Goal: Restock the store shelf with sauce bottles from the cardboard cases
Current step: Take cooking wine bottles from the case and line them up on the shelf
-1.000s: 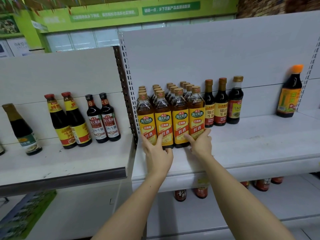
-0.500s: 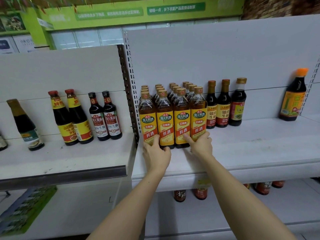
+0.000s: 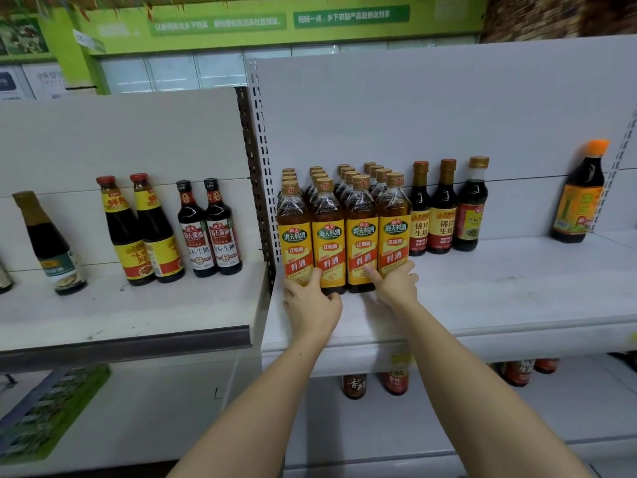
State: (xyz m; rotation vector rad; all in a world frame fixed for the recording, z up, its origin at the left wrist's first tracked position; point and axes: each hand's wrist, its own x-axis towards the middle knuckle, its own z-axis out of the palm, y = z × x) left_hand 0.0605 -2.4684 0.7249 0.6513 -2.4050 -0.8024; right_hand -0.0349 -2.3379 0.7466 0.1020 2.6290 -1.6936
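**Squaring up the amber bottle block at the shelf's left end**

Both hands are at the base of the front row of amber bottles (image 3: 343,236) on the white shelf (image 3: 482,305). Block is four wide and several deep, packed against the slotted upright (image 3: 256,167) at its left. Probably packed that tight so the open shelf to the right stays free for more stock.

Left hand (image 3: 310,305): fingers slightly spread and laid against the lower labels of the two leftmost front bottles, thumb out toward the next one. Reads as a push or steady, not a wrapped grip.

Right hand (image 3: 396,286): index finger extended along the foot of the third bottle, other fingers bent around the base of the fourth. Whether it truly clamps that bottle, can't tell.

Contact low on the bottles makes sense: pushing near the base slides them, pushing high tips them.

Three dark soy bottles (image 3: 444,208) stand just beside the block's right edge, further back. Orange-capped bottle (image 3: 579,198) far right, well apart. No cardboard cases in view.

Labels face forward, so likely a final facing step.
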